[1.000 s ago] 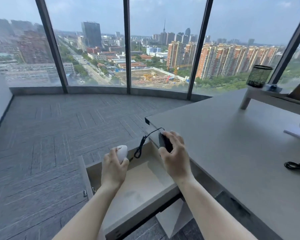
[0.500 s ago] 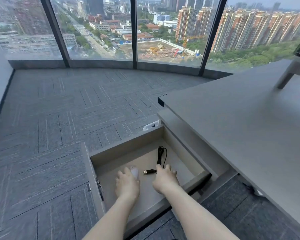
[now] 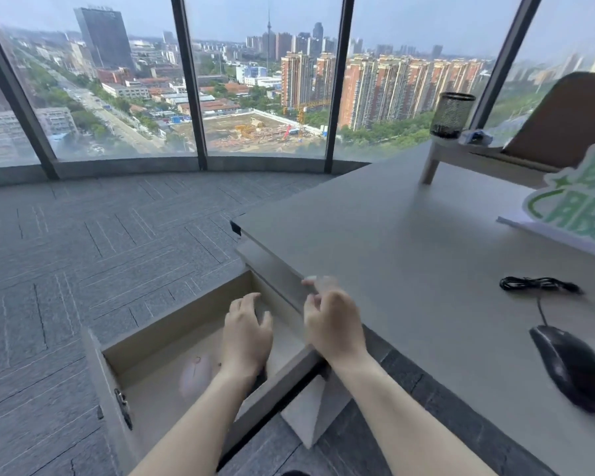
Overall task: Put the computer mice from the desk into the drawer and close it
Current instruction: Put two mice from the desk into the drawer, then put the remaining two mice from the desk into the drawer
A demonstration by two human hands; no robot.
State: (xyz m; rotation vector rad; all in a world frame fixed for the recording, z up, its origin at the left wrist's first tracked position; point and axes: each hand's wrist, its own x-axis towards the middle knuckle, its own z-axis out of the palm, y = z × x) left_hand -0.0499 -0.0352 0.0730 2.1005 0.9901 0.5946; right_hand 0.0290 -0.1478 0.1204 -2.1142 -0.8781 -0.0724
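The drawer (image 3: 172,329) stands pulled out below the grey desk (image 3: 409,255). A pale white mouse (image 3: 194,374) lies on the drawer floor, blurred. My left hand (image 3: 246,333) hovers over the drawer with fingers spread and nothing in it, hiding part of the drawer floor. My right hand (image 3: 334,319) is raised at the desk's front edge, fingers apart and empty. A black wired mouse (image 3: 572,367) rests on the desk at the right, its coiled cable (image 3: 538,285) lying behind it. The black mouse put in earlier is not visible.
A wooden riser (image 3: 474,159) at the desk's back carries a black mesh pen cup (image 3: 451,115). A white-and-green sign (image 3: 577,207) lies at the right edge. Grey carpet tiles (image 3: 83,242) spread left of the desk, up to tall windows.
Both hands have let go of the white and black mice in the drawer and risen. The right hand moved up to the desk edge. The view tilted up toward the desk.
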